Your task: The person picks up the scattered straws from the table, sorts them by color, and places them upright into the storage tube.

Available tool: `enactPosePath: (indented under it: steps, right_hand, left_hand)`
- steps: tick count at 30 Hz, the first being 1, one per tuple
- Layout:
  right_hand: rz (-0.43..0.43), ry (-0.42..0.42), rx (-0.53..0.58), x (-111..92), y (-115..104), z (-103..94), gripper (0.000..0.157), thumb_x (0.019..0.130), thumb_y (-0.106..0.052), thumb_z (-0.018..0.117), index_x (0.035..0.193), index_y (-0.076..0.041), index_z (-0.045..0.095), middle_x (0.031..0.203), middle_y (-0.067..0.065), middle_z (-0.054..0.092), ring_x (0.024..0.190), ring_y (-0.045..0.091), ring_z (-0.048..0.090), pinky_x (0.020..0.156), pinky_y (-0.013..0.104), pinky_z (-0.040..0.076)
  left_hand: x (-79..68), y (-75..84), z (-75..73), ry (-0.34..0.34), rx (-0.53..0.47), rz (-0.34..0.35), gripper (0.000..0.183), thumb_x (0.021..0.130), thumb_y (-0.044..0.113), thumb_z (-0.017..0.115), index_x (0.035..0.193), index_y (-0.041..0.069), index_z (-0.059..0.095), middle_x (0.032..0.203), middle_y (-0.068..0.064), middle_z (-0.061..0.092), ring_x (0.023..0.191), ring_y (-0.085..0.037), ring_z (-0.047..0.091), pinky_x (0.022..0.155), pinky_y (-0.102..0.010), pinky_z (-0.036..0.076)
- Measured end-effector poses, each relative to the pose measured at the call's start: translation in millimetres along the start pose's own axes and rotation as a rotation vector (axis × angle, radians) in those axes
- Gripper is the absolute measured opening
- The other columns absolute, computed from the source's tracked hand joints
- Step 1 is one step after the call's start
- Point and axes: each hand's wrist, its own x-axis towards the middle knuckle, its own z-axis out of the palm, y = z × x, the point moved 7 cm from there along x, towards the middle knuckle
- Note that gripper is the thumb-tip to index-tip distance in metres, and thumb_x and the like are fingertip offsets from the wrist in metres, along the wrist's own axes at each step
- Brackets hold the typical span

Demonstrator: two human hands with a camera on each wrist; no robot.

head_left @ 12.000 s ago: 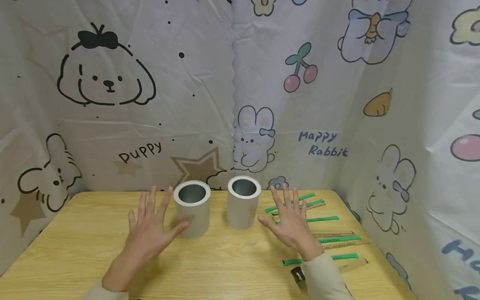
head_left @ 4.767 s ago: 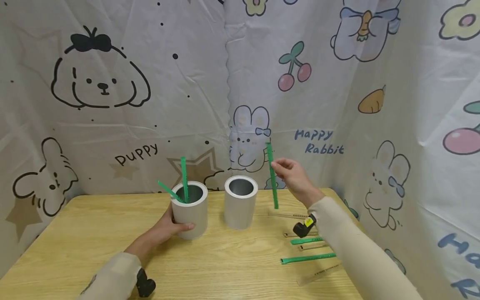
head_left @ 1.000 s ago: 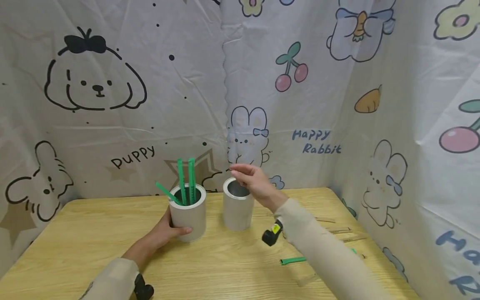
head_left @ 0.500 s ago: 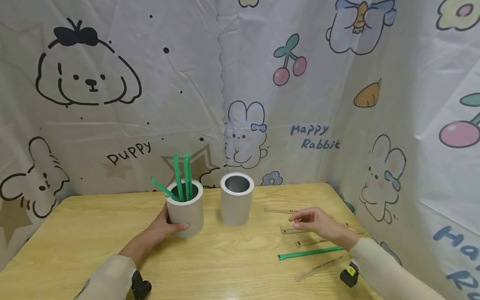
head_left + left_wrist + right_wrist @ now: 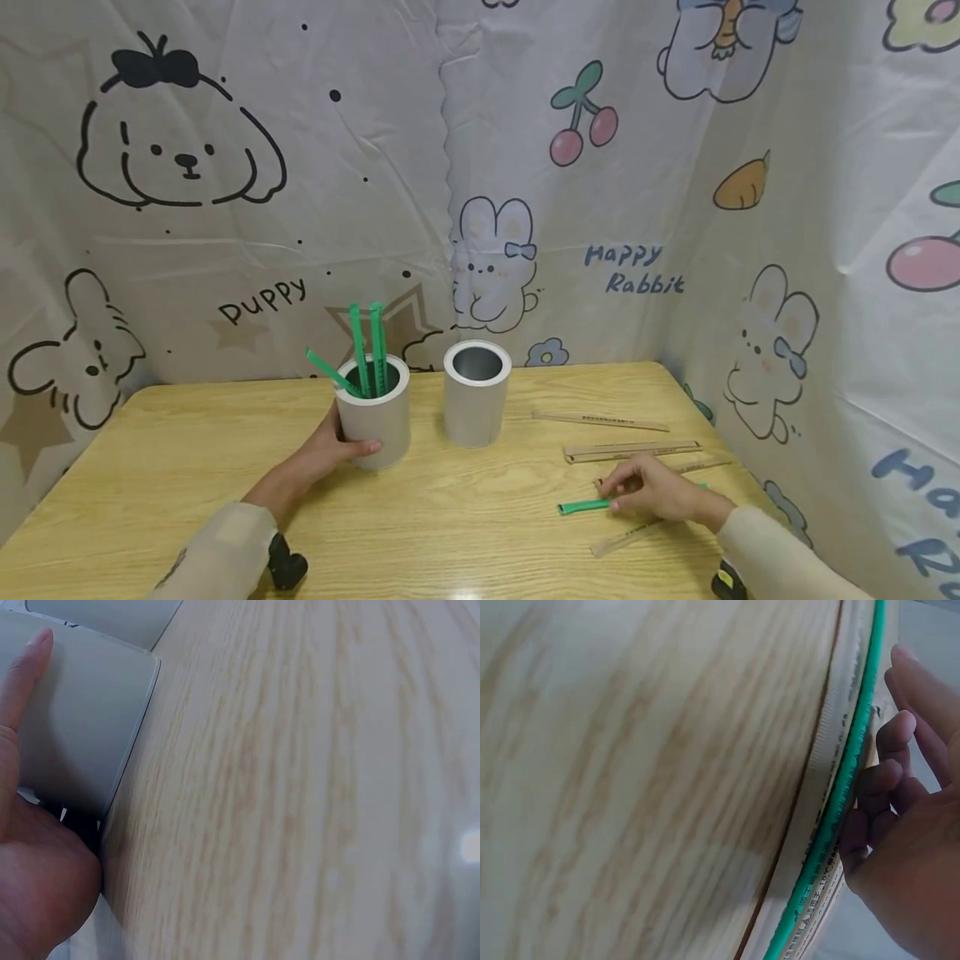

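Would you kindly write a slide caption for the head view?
Left hand gripping a cup of green sticks; right hand at another green stick on the table.

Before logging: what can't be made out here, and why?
Head view, loose green straw: middle behind right hand.
Head view, green straws in the left cup: lower ends hidden by its wall.
Head view, tan straws: print too small.
Left wrist view, left cup: cut by left edge.

The right hand (image 5: 919, 832), fingers (image 5: 896, 733) bent, is at right — near a green straw (image 5: 845, 776) between pale straws (image 5: 829, 724) on the bench (image 5: 630, 787).
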Motion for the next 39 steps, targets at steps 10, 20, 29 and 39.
enactPosePath:
  steps: [10, 20, 29, 39]
  right_hand:
    - [-0.025, 0.019, -0.037, 2, -4, 3.0, 0.011, 0.086, -0.009, 0.077, 0.087, 0.002, 0.074, 0.078, 0.016, 0.067, 0.067, -0.003, 0.048, 0.057, 0.017, 0.044]
    - [0.143, 0.157, 0.068, 23, -42, -24.5, 0.028, 0.097, -0.018, 0.068, 0.104, 0.009, 0.07, 0.09, -0.002, 0.066, 0.078, 0.007, 0.057, 0.068, 0.023, 0.051]
    - [0.1, 0.347, 0.229, 63, -106, -42.7, 0.016, 0.099, -0.029, 0.066, 0.104, -0.016, 0.075, 0.106, -0.01, 0.068, 0.106, 0.007, 0.058, 0.108, 0.044, 0.041]
    - [-0.091, 0.471, 0.8, 150, -195, -30.0, 0.03, 0.103, -0.009, 0.055, 0.086, -0.024, 0.074, 0.084, -0.009, 0.064, 0.081, 0.007, 0.053, 0.08, 0.019, 0.047]
  left_hand:
    - [-3.0, -2.9, -2.6, 0.01, -0.009, -0.004, 0.115, 0.089, 0.025, 0.079, 0.162, 0.015, -0.009, 0.168, -0.022, 0.012, 0.155, -0.044, 0.016, 0.126, -0.062, 0.014]
    - [-6.2, -4.5, -4.3, 0.023, -0.012, -0.014, 0.114, 0.089, 0.024, 0.079, 0.162, 0.014, -0.008, 0.168, -0.022, 0.012, 0.154, -0.044, 0.017, 0.126, -0.062, 0.015]
    - [-1.7, -0.8, -0.6, 0.016, -0.013, 0.001, 0.114, 0.088, 0.026, 0.08, 0.162, 0.013, -0.006, 0.168, -0.022, 0.014, 0.154, -0.044, 0.018, 0.126, -0.061, 0.015]
    - [-1.0, -1.0, 2.1, 0.024, -0.041, 0.019, 0.112, 0.088, 0.024, 0.08, 0.162, 0.013, -0.002, 0.167, -0.021, 0.017, 0.154, -0.043, 0.02, 0.126, -0.061, 0.016]
